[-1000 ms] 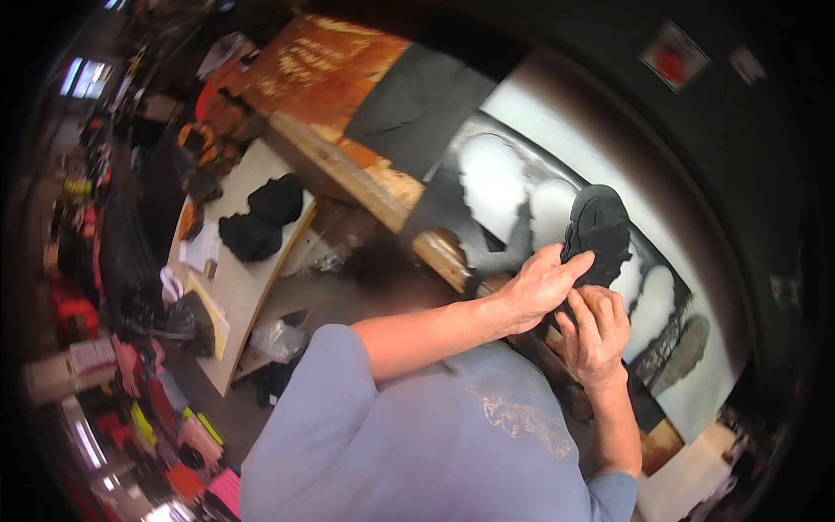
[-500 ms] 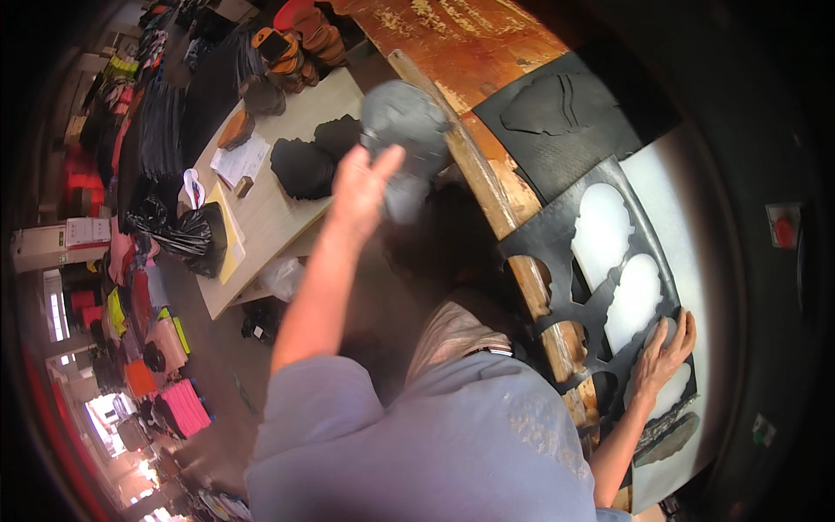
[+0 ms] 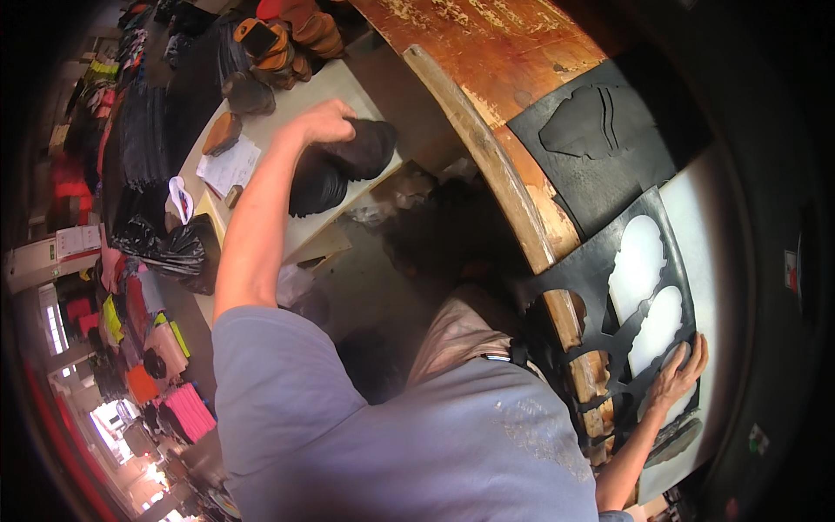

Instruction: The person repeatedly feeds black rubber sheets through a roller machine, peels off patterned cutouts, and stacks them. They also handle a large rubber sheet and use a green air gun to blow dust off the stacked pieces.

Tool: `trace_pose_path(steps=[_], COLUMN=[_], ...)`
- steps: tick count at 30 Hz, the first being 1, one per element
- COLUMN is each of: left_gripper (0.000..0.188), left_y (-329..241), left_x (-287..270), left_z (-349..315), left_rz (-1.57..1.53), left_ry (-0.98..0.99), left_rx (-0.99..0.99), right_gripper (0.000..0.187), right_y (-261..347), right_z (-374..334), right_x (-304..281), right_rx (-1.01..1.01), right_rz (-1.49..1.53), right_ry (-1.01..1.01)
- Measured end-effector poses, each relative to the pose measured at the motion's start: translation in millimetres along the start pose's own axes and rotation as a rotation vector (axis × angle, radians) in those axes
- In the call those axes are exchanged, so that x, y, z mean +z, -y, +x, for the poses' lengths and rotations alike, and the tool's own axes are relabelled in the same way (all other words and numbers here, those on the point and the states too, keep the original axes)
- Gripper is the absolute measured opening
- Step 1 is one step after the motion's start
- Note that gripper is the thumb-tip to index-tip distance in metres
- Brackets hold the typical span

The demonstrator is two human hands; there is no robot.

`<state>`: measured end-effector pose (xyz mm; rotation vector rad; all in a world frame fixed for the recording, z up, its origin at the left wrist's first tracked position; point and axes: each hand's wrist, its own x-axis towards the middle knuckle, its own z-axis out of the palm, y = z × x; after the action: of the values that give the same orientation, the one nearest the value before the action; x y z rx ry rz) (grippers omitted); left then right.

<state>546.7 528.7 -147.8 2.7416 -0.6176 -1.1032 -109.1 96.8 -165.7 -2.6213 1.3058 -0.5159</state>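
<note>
Black cut pieces (image 3: 365, 150), in two adjoining stacks; farther stack right at the fingers of the left hand (image 3: 329, 122), nearer stack (image 3: 317, 190) just to the body side of that hand; both on a pale bench (image 3: 370, 91).

Left hand: arm outstretched, fingers curled almost to a fist at the edge of the farther stack; cannot tell whether a top piece is pinched or merely touched.

Right hand (image 3: 678, 370): palm down, fingers extended and slightly parted on a black sheet (image 3: 591, 270); no grip visible.

Black sheet: rounded openings ahead of the right hand, white board (image 3: 709, 261) underneath and beyond.

Dark sheet (image 3: 557, 165): well ahead of the right hand, bearing a ragged-edged shape with two parallel lines.

Step in hand: judged to be stacking a cut piece at the left hand.

Next move: appears to call for lining up edges and freeing the left fingers without dragging the stack askew, right hand steady on its sheet
</note>
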Motion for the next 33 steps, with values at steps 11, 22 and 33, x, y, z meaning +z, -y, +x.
trace_pose_path(steps=[11, 22, 33], left_gripper=[0.047, 0.055, 0.048], left_y=[44.3, -277.3, -316.3], left_x=[68.4, 164.9, 231.5], left_z=[24.4, -119.7, -139.7], left_rz=[0.445, -0.425, -0.225], left_ry=[-0.476, -0.342, -0.521], left_rx=[0.388, 0.911, 0.853], right_gripper=[0.048, 0.034, 0.020], right_y=[-8.5, 6.6, 16.6], right_z=[2.5, 9.6, -97.8], right_x=[4.2, -5.3, -100.0], right_rx=[-0.003, -0.129, -0.091], right_rz=[-0.030, 0.040, 0.137], right_ry=[-0.071, -0.335, -0.381])
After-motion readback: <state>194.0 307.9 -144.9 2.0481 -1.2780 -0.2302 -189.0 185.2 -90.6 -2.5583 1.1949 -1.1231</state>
